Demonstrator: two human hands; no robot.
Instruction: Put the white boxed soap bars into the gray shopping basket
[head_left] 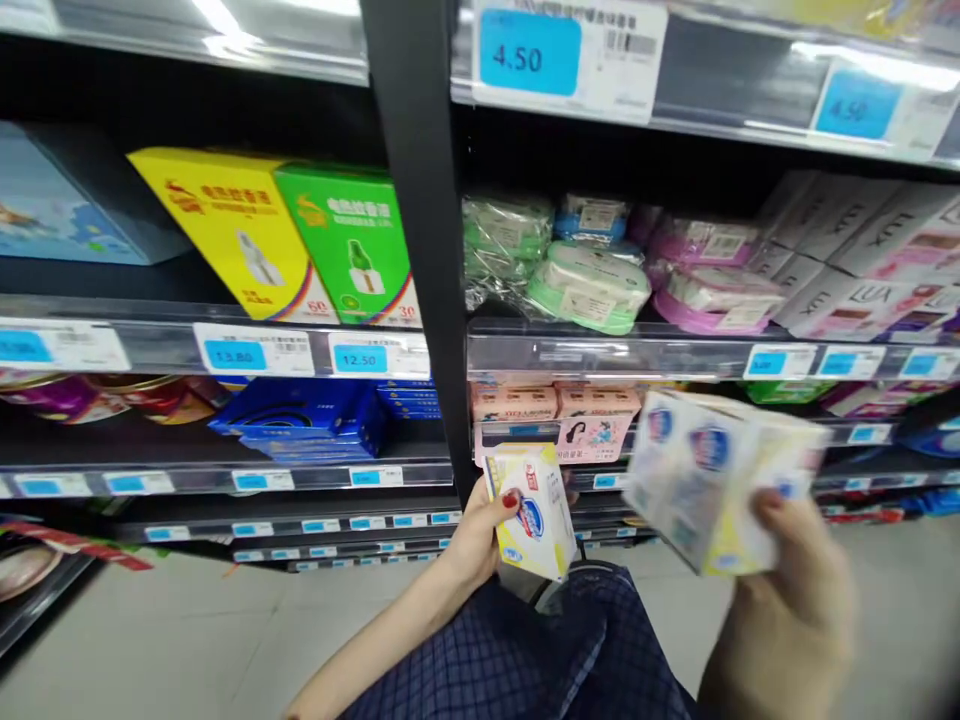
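Observation:
My left hand (480,535) is closed around a white and yellow soap box (532,520) with a blue oval logo. Its thumb, with a red nail, presses on the box's front, and the other fingers are mostly behind it. To the right, my right hand (795,550) grips a bulkier white and yellow soap pack (712,475), which looks like boxes side by side; motion blur hides the exact number. The pack is tilted and held in front of the lower shelves, apart from the left hand's box.
Green and pink soap dishes (589,285) and stacked Lux boxes (862,265) fill the right shelf. Pink boxes (596,410) sit below. Left of a black upright (420,200) stand yellow (240,235) and green boxes (352,245). Price rails project along the shelf edges.

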